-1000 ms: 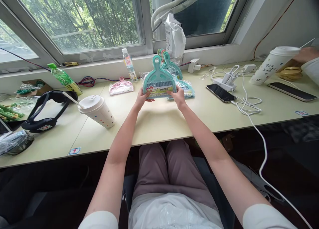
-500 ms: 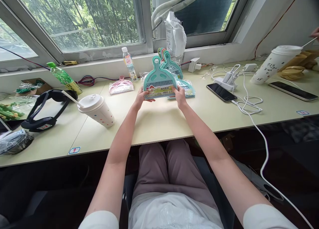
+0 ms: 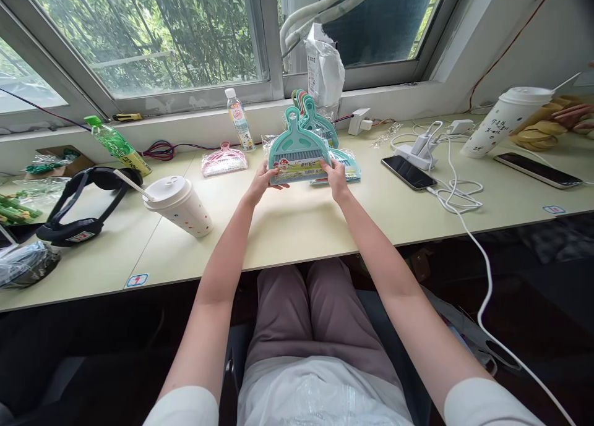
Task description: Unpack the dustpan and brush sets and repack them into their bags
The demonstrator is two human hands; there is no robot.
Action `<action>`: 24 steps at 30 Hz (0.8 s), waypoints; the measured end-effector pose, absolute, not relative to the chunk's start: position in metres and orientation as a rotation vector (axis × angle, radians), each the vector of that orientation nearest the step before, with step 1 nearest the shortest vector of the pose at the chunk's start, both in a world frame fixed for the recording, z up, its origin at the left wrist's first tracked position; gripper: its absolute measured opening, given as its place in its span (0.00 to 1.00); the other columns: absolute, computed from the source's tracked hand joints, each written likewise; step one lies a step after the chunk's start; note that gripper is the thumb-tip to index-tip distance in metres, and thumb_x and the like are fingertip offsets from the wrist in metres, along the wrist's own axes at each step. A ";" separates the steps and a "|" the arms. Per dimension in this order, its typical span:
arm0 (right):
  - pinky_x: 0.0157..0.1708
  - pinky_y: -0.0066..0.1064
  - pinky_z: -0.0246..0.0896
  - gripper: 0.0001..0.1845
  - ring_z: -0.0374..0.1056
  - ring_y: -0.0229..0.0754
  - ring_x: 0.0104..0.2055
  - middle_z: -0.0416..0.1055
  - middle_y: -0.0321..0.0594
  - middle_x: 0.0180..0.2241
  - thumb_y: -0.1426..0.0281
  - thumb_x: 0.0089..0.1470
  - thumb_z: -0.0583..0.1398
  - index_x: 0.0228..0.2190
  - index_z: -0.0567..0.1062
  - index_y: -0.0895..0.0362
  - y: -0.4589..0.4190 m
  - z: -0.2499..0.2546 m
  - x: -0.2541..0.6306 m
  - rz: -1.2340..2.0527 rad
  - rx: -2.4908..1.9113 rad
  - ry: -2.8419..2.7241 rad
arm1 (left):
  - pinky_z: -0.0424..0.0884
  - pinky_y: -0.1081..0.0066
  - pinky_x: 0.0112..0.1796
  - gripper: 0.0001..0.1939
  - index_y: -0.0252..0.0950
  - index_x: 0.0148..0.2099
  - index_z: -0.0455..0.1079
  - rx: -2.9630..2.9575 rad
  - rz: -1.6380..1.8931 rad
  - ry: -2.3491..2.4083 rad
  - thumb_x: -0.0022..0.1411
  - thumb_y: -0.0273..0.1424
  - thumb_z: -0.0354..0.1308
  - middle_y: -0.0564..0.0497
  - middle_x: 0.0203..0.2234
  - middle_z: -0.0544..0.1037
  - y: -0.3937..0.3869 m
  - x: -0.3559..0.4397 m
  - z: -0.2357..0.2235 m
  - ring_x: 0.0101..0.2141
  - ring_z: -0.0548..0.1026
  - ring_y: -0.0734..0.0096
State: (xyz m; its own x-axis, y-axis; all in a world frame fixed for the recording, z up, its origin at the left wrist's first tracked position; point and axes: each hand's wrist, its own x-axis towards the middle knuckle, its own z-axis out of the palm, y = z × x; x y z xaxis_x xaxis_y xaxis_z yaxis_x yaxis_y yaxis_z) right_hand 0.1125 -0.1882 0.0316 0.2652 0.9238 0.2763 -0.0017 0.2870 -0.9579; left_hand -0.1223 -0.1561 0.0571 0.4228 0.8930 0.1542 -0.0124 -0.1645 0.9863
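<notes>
One teal dustpan [image 3: 299,144] is held over the table [image 3: 297,240], its lower corners gripped by left hand [image 3: 262,182] and right hand [image 3: 337,177], fingers [image 3: 330,170] closed on its edges; rear pans [image 3: 325,126] and pink pan [image 3: 225,162] are left unheld. Its back and some fingertips are hidden; the rear count is obscured.

the white top [image 3: 320,392] has short, plain sleeves [image 3: 184,408], leaving the forearms [image 3: 226,243] bare; the trousers [image 3: 285,311] are dusky mauve, softly creased across the front.
</notes>
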 end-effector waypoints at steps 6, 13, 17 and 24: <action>0.39 0.42 0.76 0.33 0.75 0.50 0.43 0.78 0.42 0.39 0.44 0.41 0.70 0.40 0.80 0.55 -0.212 0.041 0.169 0.926 -1.091 -1.158 | 0.75 0.72 0.27 0.23 0.29 0.51 0.68 1.518 0.882 0.734 0.54 0.36 0.59 0.40 0.38 0.83 -0.182 -0.089 0.068 0.27 0.83 0.64; 0.41 0.41 0.70 0.26 0.74 0.50 0.38 0.80 0.43 0.32 0.48 0.39 0.71 0.31 0.81 0.57 -0.227 0.009 0.244 0.747 -1.450 -1.212 | 0.78 0.68 0.31 0.17 0.33 0.50 0.68 1.604 0.736 0.732 0.57 0.30 0.57 0.42 0.40 0.82 -0.196 -0.021 0.030 0.31 0.82 0.65; 0.43 0.43 0.69 0.19 0.75 0.53 0.40 0.80 0.47 0.35 0.54 0.52 0.65 0.35 0.81 0.56 -0.210 0.009 0.247 0.467 -1.716 -1.263 | 0.77 0.63 0.35 0.08 0.34 0.42 0.72 1.921 0.868 0.967 0.61 0.29 0.56 0.44 0.35 0.81 -0.171 -0.003 0.024 0.35 0.79 0.59; 0.59 0.45 0.62 0.16 0.67 0.56 0.59 0.72 0.57 0.56 0.62 0.56 0.62 0.43 0.80 0.58 -0.175 0.001 0.238 0.138 -1.798 -1.330 | 0.69 0.54 0.51 0.14 0.33 0.51 0.73 2.022 0.977 1.322 0.67 0.34 0.55 0.35 0.44 0.79 -0.146 0.003 0.028 0.48 0.76 0.46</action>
